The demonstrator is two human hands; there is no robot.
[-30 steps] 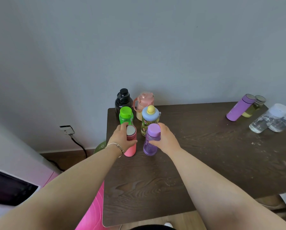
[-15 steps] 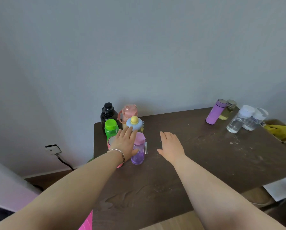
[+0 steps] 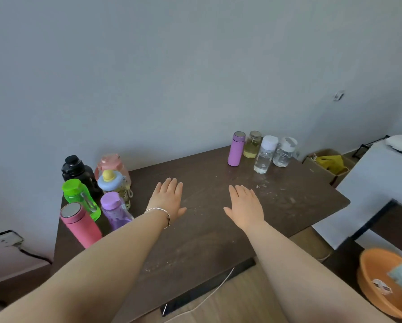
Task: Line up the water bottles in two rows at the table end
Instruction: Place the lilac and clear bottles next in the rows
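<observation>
Neither hand has a grip on anything: the left hand [image 3: 167, 201] and the right hand [image 3: 245, 207] are both flat, palms down, fingers spread, above the bare middle of the desk [image 3: 209, 238]. Whether the palms touch the wood or float just over it cannot be told. Empty and facing 1 o'clock, they look ready to reach for the next pair.

At 9 o'clock from the left hand, six bottles stand upright at the desk's left end in two rows of three, packed close so the rows read clearly. The outer row runs from the pink flask [image 3: 80, 226] nearest the person, to the green bottle [image 3: 81, 198], to the black jug [image 3: 77, 172] by the wall. The inner row runs from the purple bottle [image 3: 115, 209], to the blue-capped bottle [image 3: 115, 185], to the pink handled jug [image 3: 113, 165].

At 1 o'clock from the right hand, well apart from that cluster, four more wait by the wall: a lilac flask [image 3: 236, 149], a yellowish jar [image 3: 252, 145], a tall clear bottle [image 3: 265, 155] and a short clear bottle [image 3: 284, 152]. By my judgement these remain to be carried over, so the task is a little over half done.
</observation>
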